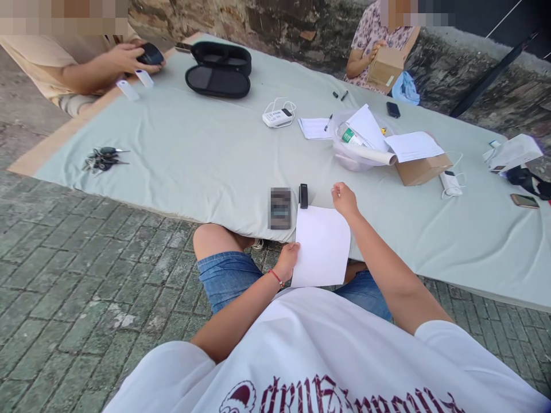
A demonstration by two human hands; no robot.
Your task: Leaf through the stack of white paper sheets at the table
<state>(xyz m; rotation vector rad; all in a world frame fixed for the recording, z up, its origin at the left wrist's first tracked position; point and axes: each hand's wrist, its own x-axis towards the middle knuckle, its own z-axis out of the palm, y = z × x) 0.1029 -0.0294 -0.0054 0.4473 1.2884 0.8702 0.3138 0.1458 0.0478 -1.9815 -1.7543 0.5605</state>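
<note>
A sheet of white paper (322, 246) extends from the table's near edge down over my lap. My left hand (287, 261) is closed on its left edge, thumb on top. Just past the sheet's upper right corner, above the cloth, is my right hand (345, 199). Its fingers are curled together, and whatever they may hold is hidden. At the paper's upper left corner lies a small black oblong object (303, 196). Beside that, a dark rectangular thing (280, 208) is blurred out.
Pale cloth covers the table (206, 155). Keys (105, 160) lie left, an open black case (219, 71) at the back. A plastic tub (350, 160) with papers stands by a cardboard box (424, 168). Two people sit across, one holding a carton (385, 69), the other a dark object (150, 54).
</note>
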